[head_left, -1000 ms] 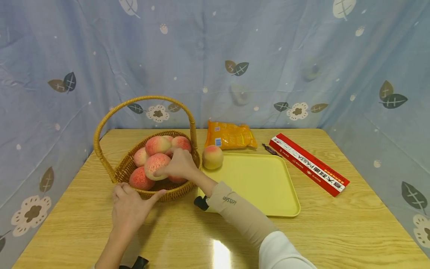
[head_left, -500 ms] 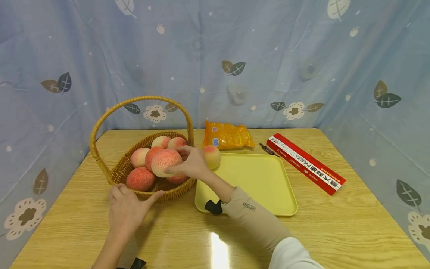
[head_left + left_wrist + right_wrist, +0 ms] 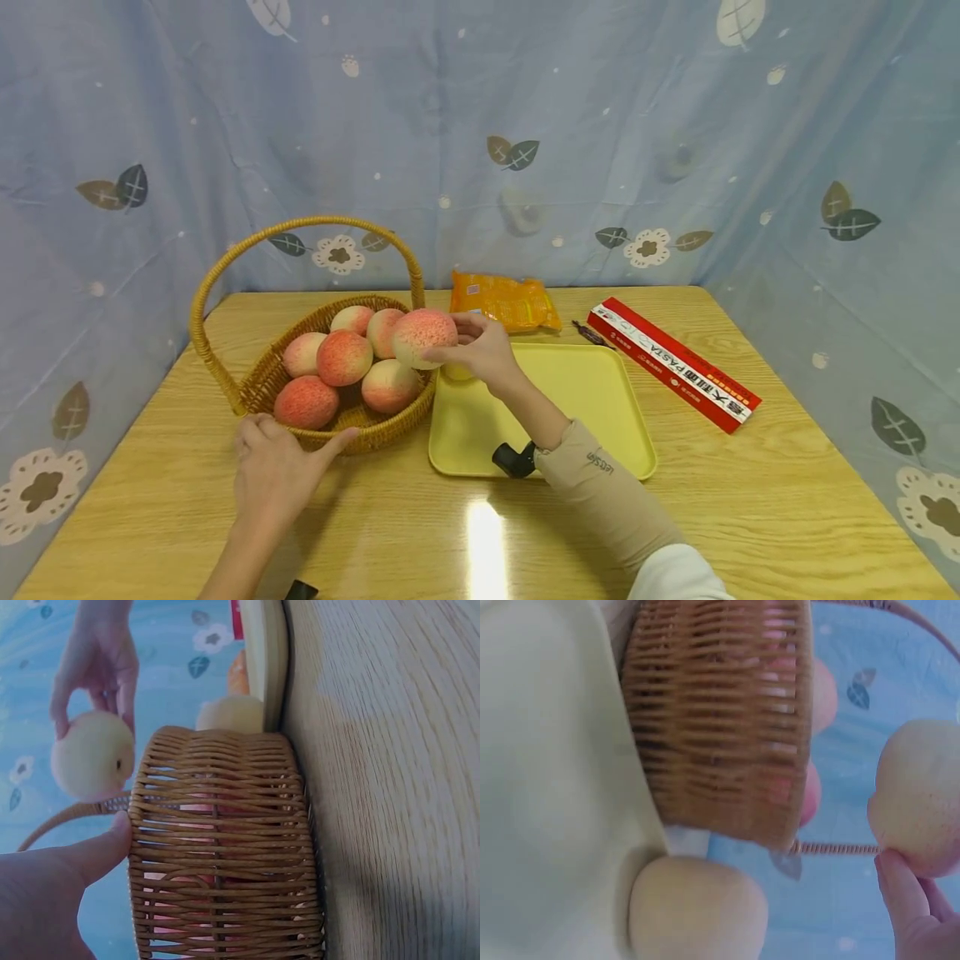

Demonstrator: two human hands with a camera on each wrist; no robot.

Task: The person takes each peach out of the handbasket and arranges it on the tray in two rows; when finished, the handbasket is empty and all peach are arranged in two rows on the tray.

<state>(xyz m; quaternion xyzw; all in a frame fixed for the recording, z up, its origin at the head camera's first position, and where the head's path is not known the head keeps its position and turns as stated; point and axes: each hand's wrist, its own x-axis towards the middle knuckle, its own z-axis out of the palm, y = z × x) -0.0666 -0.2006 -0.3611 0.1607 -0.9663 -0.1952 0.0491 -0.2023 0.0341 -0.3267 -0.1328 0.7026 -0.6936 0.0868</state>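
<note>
A pink-and-cream peach is pinched between the thumb and fingers of my right hand, raised over the right rim of the basket. The wicker basket with its tall hooped handle holds several peaches, among them a red one at the front left and a paler one at the front right. My left hand grips the basket's front rim, its thumb lying along the edge. Another peach sits at the near-left corner of the yellow tray, mostly hidden behind my right hand in the head view.
Behind the tray lies an orange packet. A red-and-white pasta box rests at an angle to the right, with a small dark dried item beside it. A patterned blue curtain hangs behind the wooden table.
My right hand has lifted the peach from the pile and carried it right, to the basket's right rim. The remaining peaches have shifted. My left hand stays on the front rim.
</note>
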